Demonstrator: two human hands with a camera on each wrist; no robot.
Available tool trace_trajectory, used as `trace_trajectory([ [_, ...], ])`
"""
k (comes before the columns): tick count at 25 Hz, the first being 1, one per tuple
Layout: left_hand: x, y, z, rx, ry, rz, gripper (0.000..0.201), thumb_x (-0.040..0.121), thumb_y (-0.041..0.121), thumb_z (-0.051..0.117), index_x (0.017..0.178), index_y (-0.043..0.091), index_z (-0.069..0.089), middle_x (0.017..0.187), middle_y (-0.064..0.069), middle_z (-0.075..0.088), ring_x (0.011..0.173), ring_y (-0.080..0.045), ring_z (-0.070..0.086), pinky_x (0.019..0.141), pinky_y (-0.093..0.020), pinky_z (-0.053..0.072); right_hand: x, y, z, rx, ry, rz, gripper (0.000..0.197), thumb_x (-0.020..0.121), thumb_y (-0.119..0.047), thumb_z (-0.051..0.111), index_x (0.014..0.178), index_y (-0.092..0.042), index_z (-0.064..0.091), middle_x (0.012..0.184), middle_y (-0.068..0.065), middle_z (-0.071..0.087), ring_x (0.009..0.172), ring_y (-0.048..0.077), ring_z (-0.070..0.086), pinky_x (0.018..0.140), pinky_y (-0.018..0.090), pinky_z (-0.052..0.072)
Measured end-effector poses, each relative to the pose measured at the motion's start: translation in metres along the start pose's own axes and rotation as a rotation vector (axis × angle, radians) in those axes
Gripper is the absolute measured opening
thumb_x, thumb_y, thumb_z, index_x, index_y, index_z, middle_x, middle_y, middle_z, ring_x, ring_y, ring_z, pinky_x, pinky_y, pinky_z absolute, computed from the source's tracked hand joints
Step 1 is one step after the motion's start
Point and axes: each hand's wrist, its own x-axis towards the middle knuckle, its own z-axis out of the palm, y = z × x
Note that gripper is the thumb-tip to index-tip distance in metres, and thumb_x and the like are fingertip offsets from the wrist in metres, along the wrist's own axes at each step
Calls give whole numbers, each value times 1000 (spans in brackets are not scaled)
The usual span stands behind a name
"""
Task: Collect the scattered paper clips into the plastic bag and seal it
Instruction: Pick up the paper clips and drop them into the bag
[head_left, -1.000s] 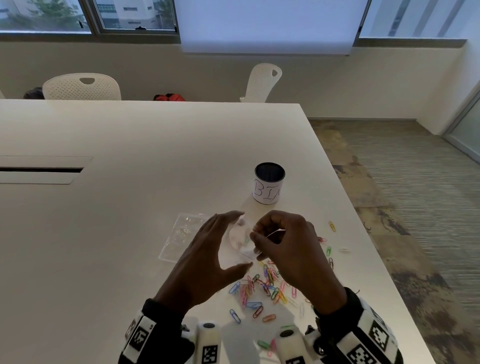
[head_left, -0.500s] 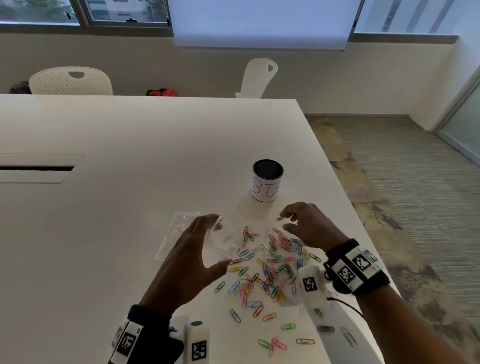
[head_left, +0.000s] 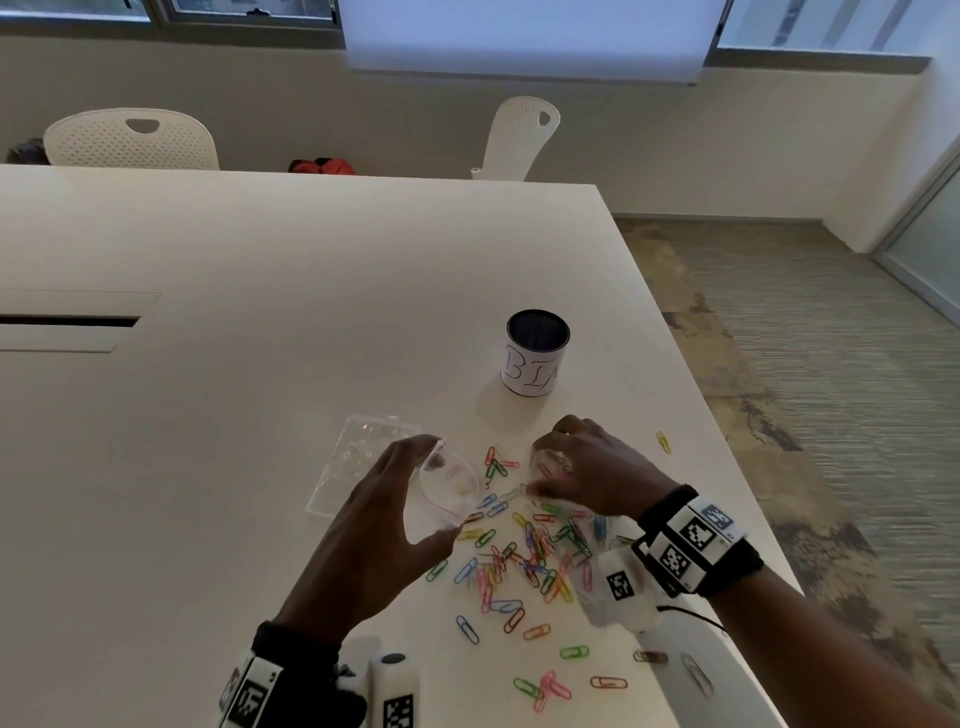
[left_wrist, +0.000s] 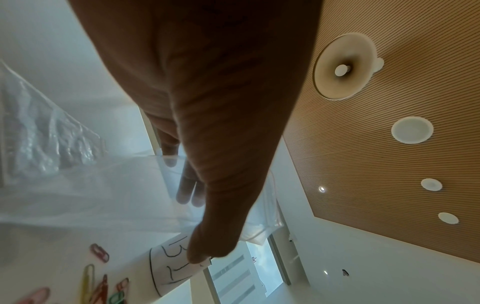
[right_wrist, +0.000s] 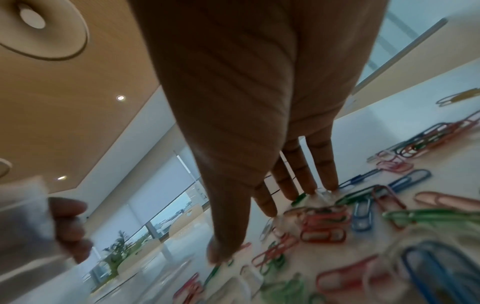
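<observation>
My left hand (head_left: 439, 493) holds a clear plastic bag (head_left: 460, 480) just above the table, its mouth held wide and turned toward the right. In the left wrist view my fingers (left_wrist: 187, 191) show through the bag's film (left_wrist: 103, 195). Several coloured paper clips (head_left: 535, 561) lie scattered on the white table (head_left: 260, 312) to the right of the bag. My right hand (head_left: 537, 475) is arched over the far end of the pile. Its fingertips (right_wrist: 311, 191) and thumb touch the clips (right_wrist: 324, 226) without closing on them.
A second clear bag (head_left: 363, 457) lies flat behind my left hand. A white cup marked BIN (head_left: 535, 358) stands beyond the clips. A yellow clip (head_left: 663, 441) lies apart near the table's right edge, and a few clips (head_left: 608, 682) lie near the front.
My right hand left the bag's mouth, swung right and came down on the clips, then drew back slightly toward me. My left hand kept hold of the bag.
</observation>
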Motion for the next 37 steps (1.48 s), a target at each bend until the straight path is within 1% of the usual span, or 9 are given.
trace_trajectory([
  [3, 1, 2, 5, 2, 1, -11, 81, 75, 47, 84, 141, 33, 40, 136, 18, 54, 123, -5, 55, 100, -19, 43, -9, -11, 9, -66, 5, -35, 67, 80, -57, 77, 138, -31, 56, 134, -3, 51, 121, 17, 52, 97, 39, 54],
  [7, 1, 6, 7, 10, -11, -22, 81, 77, 42, 85, 143, 31, 40, 140, 13, 54, 125, -9, 55, 102, -23, 45, -11, -22, 20, -24, 124, -90, 25, 94, -29, 71, 118, -21, 69, 120, 0, 61, 98, 14, 64, 84, 23, 55],
  [9, 0, 8, 10, 14, -3, -20, 80, 77, 41, 85, 142, 31, 40, 138, 14, 55, 124, -7, 55, 99, -16, 42, -11, -25, 25, -43, 152, -125, 14, 102, -19, 59, 109, -16, 71, 109, 1, 63, 85, 12, 64, 68, 12, 45],
  [12, 0, 9, 13, 17, 18, -21, 78, 76, 43, 85, 141, 30, 42, 133, 15, 56, 120, -6, 56, 97, -14, 41, -8, -26, 27, -72, 160, -140, 21, 104, -6, 51, 98, -11, 70, 95, 1, 62, 73, 10, 59, 55, 11, 37],
  [15, 0, 11, 17, 15, 32, -36, 77, 76, 42, 84, 139, 30, 42, 131, 16, 56, 119, -4, 56, 96, -12, 40, -5, -20, 19, 8, 139, -132, 19, 96, 3, 58, 92, -8, 73, 91, 4, 71, 74, 13, 67, 63, 19, 56],
  [19, 1, 11, 23, 4, 29, -44, 78, 73, 54, 78, 139, 31, 42, 131, 18, 56, 118, -1, 56, 95, -14, 44, -8, -6, -1, 320, 150, -56, 10, 86, -2, 76, 88, -12, 78, 82, -3, 74, 71, 10, 70, 65, 16, 55],
  [25, 3, 5, 29, 18, 12, -44, 77, 76, 45, 83, 140, 33, 41, 130, 20, 55, 120, -2, 56, 100, -25, 50, -34, -9, -26, 823, 159, 14, 8, 84, -7, 82, 90, -11, 78, 82, 9, 80, 78, 20, 79, 82, 48, 63],
  [31, 6, 5, 28, 29, 10, -33, 79, 78, 39, 84, 142, 35, 38, 132, 23, 53, 119, 2, 53, 101, -22, 49, -57, -49, -57, 1071, 163, -112, 13, 84, -4, 79, 97, -5, 77, 87, 14, 79, 86, 30, 78, 89, 41, 63],
  [37, 5, 7, 26, 12, 26, -39, 75, 79, 41, 83, 140, 34, 40, 134, 19, 55, 115, -2, 56, 96, -20, 50, -52, -97, -35, 1017, 338, -246, 8, 88, -7, 78, 95, -11, 75, 89, 3, 79, 83, 15, 78, 84, 31, 64],
])
